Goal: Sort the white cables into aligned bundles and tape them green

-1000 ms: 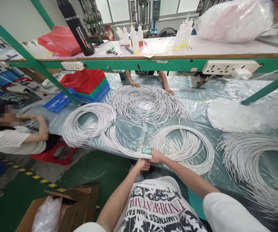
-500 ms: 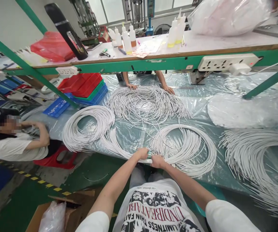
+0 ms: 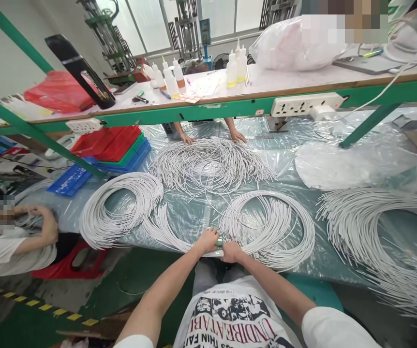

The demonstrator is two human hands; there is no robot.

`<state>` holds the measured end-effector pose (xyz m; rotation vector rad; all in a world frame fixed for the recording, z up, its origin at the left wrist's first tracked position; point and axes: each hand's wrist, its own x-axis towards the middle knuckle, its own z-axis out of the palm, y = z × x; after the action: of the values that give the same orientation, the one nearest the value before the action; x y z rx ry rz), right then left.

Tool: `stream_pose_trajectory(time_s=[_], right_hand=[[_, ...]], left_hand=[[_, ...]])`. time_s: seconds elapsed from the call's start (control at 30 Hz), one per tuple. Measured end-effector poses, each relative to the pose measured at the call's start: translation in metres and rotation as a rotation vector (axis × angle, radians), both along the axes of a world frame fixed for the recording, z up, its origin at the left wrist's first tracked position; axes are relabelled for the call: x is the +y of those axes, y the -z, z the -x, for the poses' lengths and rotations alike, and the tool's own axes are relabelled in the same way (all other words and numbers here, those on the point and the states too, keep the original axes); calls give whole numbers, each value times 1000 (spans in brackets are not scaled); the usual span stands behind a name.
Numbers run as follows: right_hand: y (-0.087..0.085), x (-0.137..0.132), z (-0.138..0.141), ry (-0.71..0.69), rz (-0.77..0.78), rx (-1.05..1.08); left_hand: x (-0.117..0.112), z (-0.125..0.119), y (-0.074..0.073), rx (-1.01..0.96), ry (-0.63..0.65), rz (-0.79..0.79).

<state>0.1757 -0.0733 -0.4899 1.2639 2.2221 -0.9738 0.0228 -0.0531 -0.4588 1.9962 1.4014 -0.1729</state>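
At the table's near edge, both hands are closed around a bundle of thin white cables. My left hand grips it on the left, fingers wrapped over the top. Close beside it, my right hand is closed on the same bundle. A small green piece shows in the gap between the hands; whether it is tape or something else I cannot tell. To the right, the bundle runs into a loose cable coil. Another coil lies to the left of my hands.
Across the table, another person's hands rest by a tangled cable heap. More cables fan out at right. Stacked trays stand at left, near a seated person. A green-edged shelf carrying bottles crosses above.
The view has tilted up and shifted somewhat. My hands keep hold of the cable bundle in nearly the same pose. The hands across the table still rest by the heap.
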Motion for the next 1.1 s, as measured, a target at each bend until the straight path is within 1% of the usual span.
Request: stream_pose_trajectory(time_s=[0.1, 0.27, 0.43, 0.5, 0.6, 0.77, 0.9, 1.0, 1.1], right_hand=[[1, 0, 0, 2, -10, 1], [5, 0, -1, -17, -18, -11], [9, 1, 0, -43, -20, -19], [9, 1, 0, -54, -16, -7], [10, 3, 2, -65, -4, 17], [12, 7, 4, -47, 22, 21], [11, 9, 4, -46, 34, 25], [9, 10, 4, -58, 40, 27], [7, 11, 5, -67, 42, 38]], left_hand=[[-3, 0, -1, 23, -9, -56], [-2, -6, -1, 51, -21, -53], [-9, -11, -10, 102, 20, -38], [-7, -13, -15, 146, 55, -9], [3, -17, -19, 212, 113, 70], [21, -24, -19, 268, 199, 177], [19, -23, -18, 299, 212, 219], [13, -22, -18, 330, 184, 252], [9, -26, -18, 358, 151, 263]])
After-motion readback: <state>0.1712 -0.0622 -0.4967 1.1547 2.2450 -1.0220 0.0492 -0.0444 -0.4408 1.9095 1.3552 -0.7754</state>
